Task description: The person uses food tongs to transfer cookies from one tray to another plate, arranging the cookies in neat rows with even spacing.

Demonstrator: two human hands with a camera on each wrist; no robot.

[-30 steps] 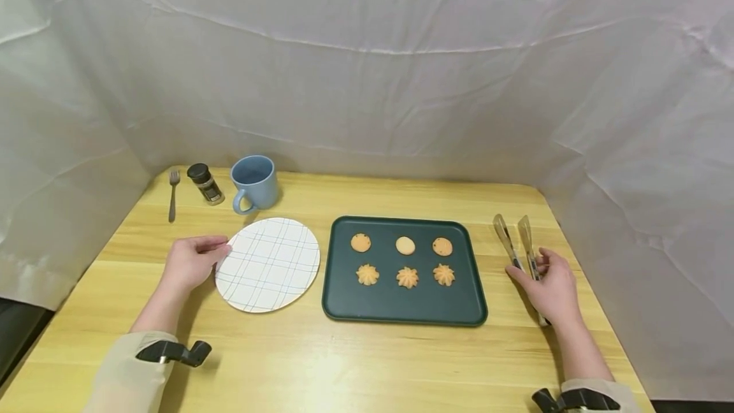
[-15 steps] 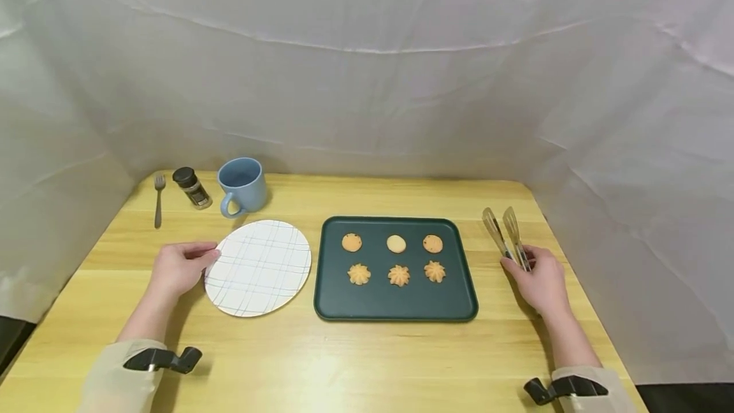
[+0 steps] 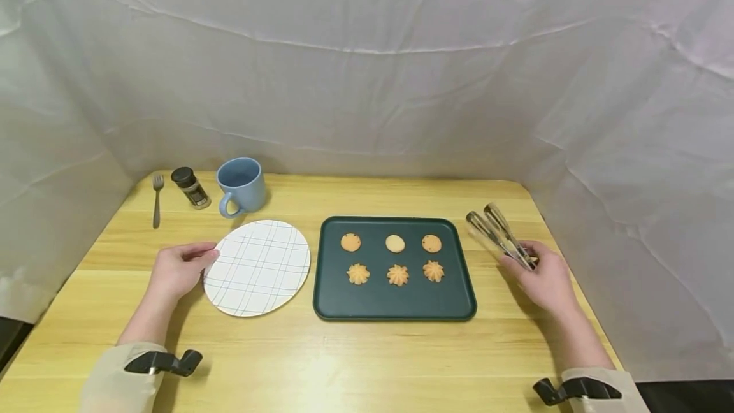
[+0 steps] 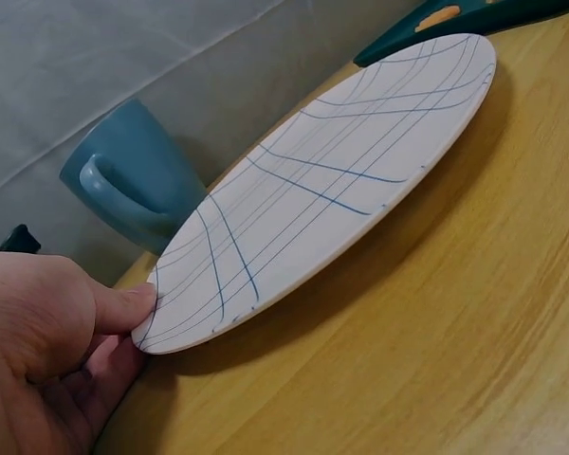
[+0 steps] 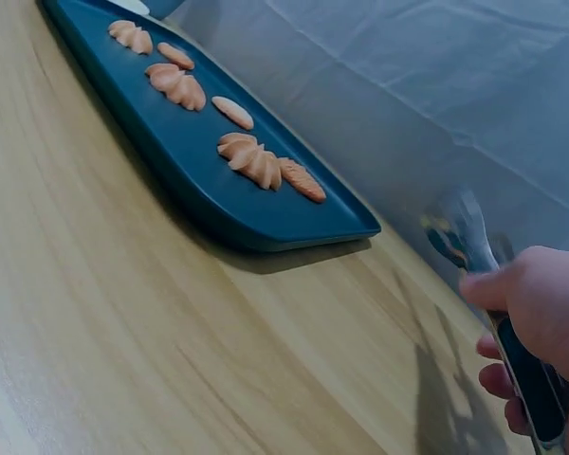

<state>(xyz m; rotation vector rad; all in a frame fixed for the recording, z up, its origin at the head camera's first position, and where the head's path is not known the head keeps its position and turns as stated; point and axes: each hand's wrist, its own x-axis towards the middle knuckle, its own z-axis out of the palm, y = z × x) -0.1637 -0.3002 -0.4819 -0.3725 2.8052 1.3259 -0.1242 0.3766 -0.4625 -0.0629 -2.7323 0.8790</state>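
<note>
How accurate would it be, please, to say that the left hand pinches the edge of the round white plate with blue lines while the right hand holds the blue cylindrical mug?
Not quite: the right hand holds silver metal tongs, not the mug, as the right wrist view shows. The left hand does pinch the plate by its edge.

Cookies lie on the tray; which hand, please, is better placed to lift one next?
Probably the right hand: it holds the tongs near the tray, while the left hand grips the plate.
</note>
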